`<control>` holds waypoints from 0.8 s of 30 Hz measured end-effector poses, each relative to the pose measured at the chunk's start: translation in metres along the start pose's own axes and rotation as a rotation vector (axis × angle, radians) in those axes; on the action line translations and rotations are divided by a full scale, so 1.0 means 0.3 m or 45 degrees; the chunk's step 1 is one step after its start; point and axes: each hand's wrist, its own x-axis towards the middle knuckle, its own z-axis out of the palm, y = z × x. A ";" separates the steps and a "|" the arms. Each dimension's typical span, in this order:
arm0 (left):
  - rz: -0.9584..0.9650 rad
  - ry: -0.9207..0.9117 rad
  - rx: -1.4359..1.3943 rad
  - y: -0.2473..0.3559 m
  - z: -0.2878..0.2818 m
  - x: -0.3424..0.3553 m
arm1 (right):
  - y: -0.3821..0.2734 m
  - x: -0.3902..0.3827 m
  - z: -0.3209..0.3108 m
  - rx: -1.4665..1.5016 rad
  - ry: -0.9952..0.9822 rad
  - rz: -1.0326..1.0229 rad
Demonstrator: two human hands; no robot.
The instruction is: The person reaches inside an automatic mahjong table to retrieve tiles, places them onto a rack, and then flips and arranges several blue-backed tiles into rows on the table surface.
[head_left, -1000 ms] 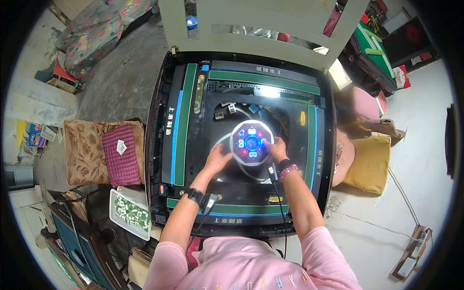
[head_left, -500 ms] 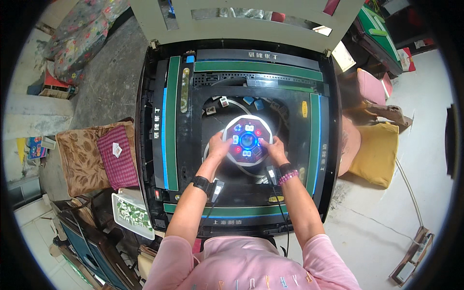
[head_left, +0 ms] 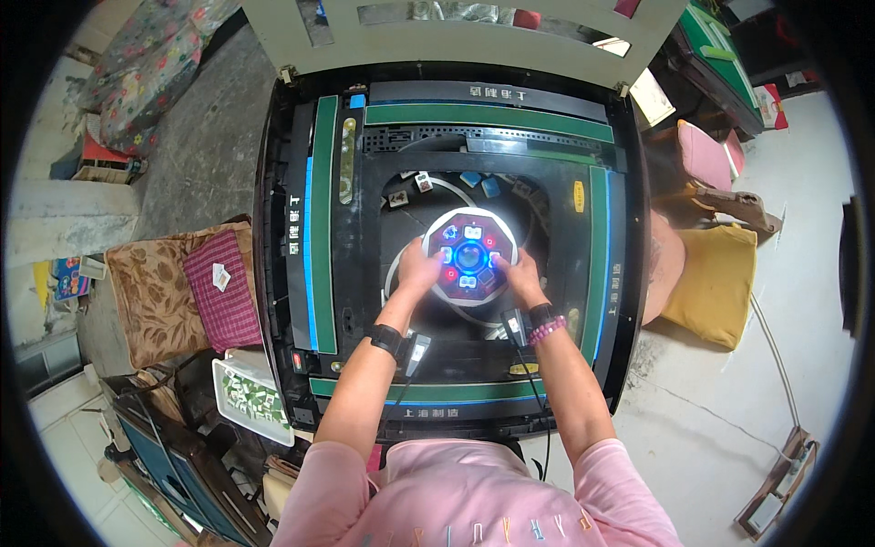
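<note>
An octagonal white-rimmed control panel (head_left: 470, 256) with glowing blue and red buttons sits over the central opening of an automatic mahjong table (head_left: 324, 228). My left hand (head_left: 419, 271) is closed on the panel's left edge, thumb on top near a button. My right hand (head_left: 520, 275) grips the right edge, its thumb also on top. Both undersides are hidden. Beneath and behind the panel, a few white tiles (head_left: 423, 182) and blue ones (head_left: 470, 179) show inside the dark opening, along with a pale ring. Each wrist wears a strap with a small cabled device.
A pale raised board (head_left: 469, 50) stands behind the table. Cushioned seats flank it, one brown (head_left: 150, 292), one yellow (head_left: 706, 287). A white tray of green-backed tiles (head_left: 221, 383) lies at lower left. A wooden-mounted power strip (head_left: 775, 483) rests on the floor at lower right.
My left hand, loosely apart from the panel a second ago, has moved up and right onto its edge. My right hand keeps its hold. The panel has shifted slightly left relative to the table.
</note>
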 end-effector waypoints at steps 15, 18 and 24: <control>-0.034 0.123 0.017 0.006 0.028 -0.005 | 0.075 -0.155 0.044 0.560 -0.141 0.174; -0.005 0.118 -0.020 0.007 0.022 -0.006 | 0.093 -0.161 0.077 0.586 -0.097 0.153; 0.085 0.073 -0.131 -0.032 0.002 -0.007 | 0.056 -0.187 0.168 0.529 0.119 0.088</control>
